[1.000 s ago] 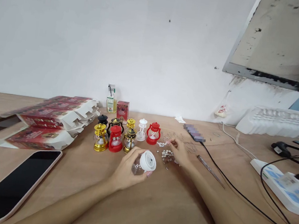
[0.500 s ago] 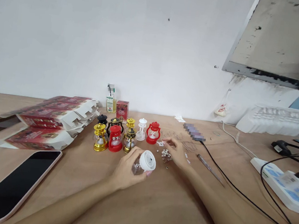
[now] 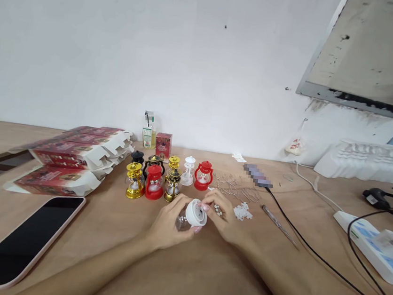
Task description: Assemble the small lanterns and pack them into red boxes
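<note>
My left hand (image 3: 165,223) is wrapped round the clear globe of a small lantern body, tilted so that its white base (image 3: 193,219) faces up and toward me. At the open end of that base, the fingertips of my right hand (image 3: 224,219) are pinched together. Whatever they hold, if anything, is too small to make out. Beside them, partly hidden by the right hand, lies a little pile of silvery button cells (image 3: 217,210). Small white plastic pieces (image 3: 243,211) are heaped to the right. Bent wire handles (image 3: 236,188) lie behind.
Finished-looking lanterns, including a red lantern (image 3: 154,183), stand behind my left hand. Flattened red boxes (image 3: 71,152) and a phone (image 3: 26,241) lie left. A screwdriver (image 3: 280,225), a black cable (image 3: 297,230) and a power strip (image 3: 373,246) are at right.
My right hand has come back from the small parts on the table to the lantern's white base. My left hand keeps hold of the lantern body. The view has shifted slightly.
</note>
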Motion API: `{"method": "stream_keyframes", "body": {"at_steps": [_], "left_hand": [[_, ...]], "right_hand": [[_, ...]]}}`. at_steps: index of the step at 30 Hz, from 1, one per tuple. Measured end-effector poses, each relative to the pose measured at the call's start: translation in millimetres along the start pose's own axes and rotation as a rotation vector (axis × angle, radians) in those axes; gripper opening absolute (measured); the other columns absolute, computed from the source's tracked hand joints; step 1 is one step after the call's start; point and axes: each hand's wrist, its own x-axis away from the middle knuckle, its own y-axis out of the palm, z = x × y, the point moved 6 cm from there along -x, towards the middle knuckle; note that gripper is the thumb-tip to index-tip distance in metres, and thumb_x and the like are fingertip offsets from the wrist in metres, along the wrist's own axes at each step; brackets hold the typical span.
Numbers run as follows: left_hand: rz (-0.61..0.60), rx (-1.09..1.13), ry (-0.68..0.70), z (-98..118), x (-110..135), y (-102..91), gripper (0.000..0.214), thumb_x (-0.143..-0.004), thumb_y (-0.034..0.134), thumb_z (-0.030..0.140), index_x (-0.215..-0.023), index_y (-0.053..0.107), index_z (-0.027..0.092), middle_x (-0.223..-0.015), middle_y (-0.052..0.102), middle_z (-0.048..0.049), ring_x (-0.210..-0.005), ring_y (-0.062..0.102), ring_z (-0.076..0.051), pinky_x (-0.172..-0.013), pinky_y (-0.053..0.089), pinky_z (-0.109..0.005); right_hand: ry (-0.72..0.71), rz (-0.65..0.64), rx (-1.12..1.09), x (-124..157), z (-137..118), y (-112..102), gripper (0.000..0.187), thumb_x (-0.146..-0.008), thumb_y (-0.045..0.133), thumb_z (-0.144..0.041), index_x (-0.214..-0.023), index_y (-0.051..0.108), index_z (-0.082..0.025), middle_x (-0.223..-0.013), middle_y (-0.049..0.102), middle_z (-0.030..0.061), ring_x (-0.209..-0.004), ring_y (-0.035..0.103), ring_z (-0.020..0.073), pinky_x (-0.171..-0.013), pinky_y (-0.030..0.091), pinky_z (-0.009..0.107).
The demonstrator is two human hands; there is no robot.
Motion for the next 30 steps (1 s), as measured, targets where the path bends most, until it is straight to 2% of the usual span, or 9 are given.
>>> {"method": "stream_keyframes", "body": {"at_steps": [10, 22, 30], "left_hand": [[-0.031, 0.021, 0.022, -1, 0, 2.0, 0.034, -0.072, 0.065, 0.030, -0.101, 0.052, 0.019, -0.094, 0.056, -0.0045, -0.084, 0.055, -0.018, -0.075, 0.046, -0.028], [-0.045, 0.033, 0.073, -5, 0, 5.5, 0.038, -0.072, 0.067, 0.034, -0.103, 0.052, 0.019, -0.095, 0.056, -0.0046, -0.085, 0.055, -0.018, -0.076, 0.045, -0.028], [-0.029, 0.029, 0.093, -2, 0, 5.0, 0.040, -0.068, 0.069, 0.031, -0.102, 0.053, 0.019, -0.094, 0.057, -0.0049, -0.084, 0.056, -0.018, -0.074, 0.046, -0.028]], "right_hand": [[-0.010, 0.024, 0.049, 3, -3, 7, 0.016, -0.091, 0.047, -0.033, -0.082, 0.054, -0.022, -0.082, 0.051, 0.0028, -0.077, 0.050, 0.0163, -0.071, 0.042, 0.030], [-0.020, -0.094, 0.055, 2, 1, 9, 0.019, -0.093, 0.044, -0.036, -0.082, 0.048, -0.020, -0.081, 0.047, 0.0017, -0.073, 0.047, 0.0142, -0.069, 0.040, 0.027], [-0.014, -0.117, 0.060, 3, 4, 10, 0.026, -0.094, 0.041, -0.042, -0.080, 0.045, -0.021, -0.079, 0.044, 0.0008, -0.072, 0.044, 0.0143, -0.067, 0.038, 0.028]]}}
